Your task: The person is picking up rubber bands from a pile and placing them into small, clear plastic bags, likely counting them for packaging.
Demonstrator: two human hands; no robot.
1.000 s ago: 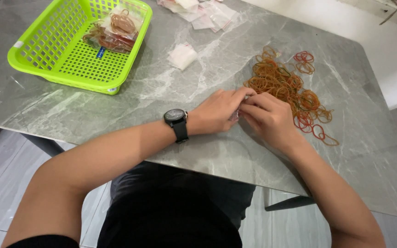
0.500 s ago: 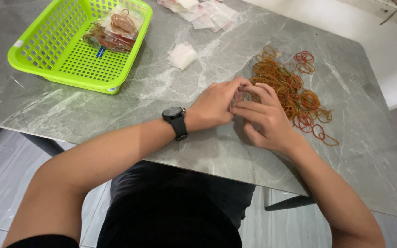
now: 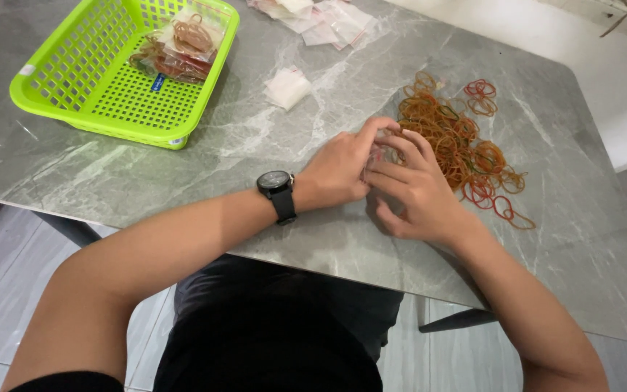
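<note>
Rubber bands (image 3: 466,145) lie touching right hand (image 3: 411,189).

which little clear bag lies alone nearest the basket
The single small clear bag just right of the green basket; the other empty bags lie heaped at the table's far edge.

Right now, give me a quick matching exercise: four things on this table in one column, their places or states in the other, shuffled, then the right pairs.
Things
1. green basket
2. rubber band pile
3. black wristwatch
4. small white bag

Places
A. on the left wrist
B. far left of the table, holding filled bags
C. lying alone between basket and pile
D. just beyond both hands, on the right

Pairs: 1-B, 2-D, 3-A, 4-C
</note>
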